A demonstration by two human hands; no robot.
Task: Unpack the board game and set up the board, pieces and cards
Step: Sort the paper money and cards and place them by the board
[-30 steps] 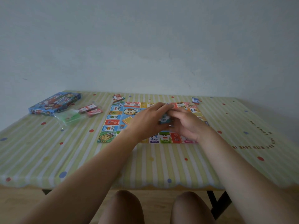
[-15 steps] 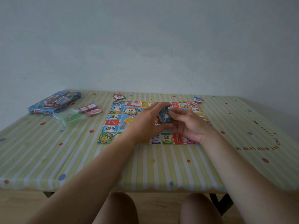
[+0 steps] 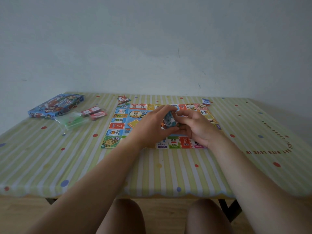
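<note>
Since a second ago the teal wad of paper play money (image 3: 169, 119) has come up from under the palms and stands on edge, "100" showing. The left hand (image 3: 152, 125) curls round its left side, the right hand (image 3: 197, 128) pinches its right edge, both above the colourful square game board (image 3: 116, 126). Far left, a blue cardboard box (image 3: 55, 106) lies shut; beside it a clear plastic bag (image 3: 72, 121) holds something green

The striped table (image 3: 50, 157) is carrying the board (image 3: 116, 126); left of the board are lying the box (image 3: 55, 105), a clear bag (image 3: 74, 121) and red card packs (image 3: 96, 114).
</note>
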